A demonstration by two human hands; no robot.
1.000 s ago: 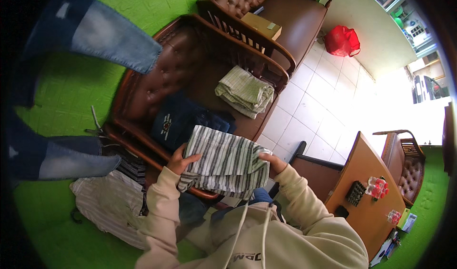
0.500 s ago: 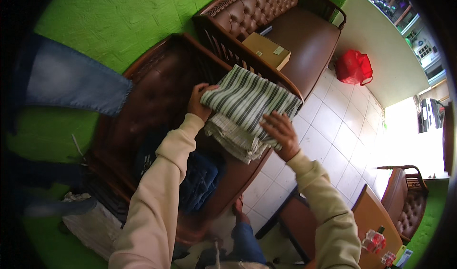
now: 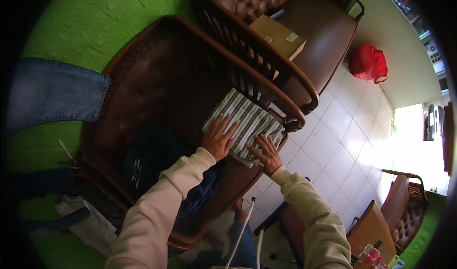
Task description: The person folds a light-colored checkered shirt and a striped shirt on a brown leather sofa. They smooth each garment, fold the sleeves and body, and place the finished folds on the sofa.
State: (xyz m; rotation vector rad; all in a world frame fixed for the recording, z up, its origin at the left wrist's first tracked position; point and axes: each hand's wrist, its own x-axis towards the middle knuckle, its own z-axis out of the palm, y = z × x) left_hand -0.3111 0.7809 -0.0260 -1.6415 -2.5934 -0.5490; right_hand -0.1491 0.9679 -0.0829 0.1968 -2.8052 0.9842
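Resting the left hand (image 3: 220,139) and right hand (image 3: 267,155), both spread wide and flat, on the folded striped cloth (image 3: 245,118), near the front corner of the brown leather chair (image 3: 240,179), beside its wooden armrest (image 3: 253,77).

Folded striped cloth (image 3: 246,112) is lying on a brown seat (image 3: 237,179), left hand (image 3: 219,139) and right hand (image 3: 267,155) resting atop. Red bag (image 3: 367,62) is sitting far right.

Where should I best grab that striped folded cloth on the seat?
The striped cloth is probably best pinched along its near-left edge, coming in from the near left. It lies folded flat on the brown seat, and the wooden armrest crowds the opposite edge.
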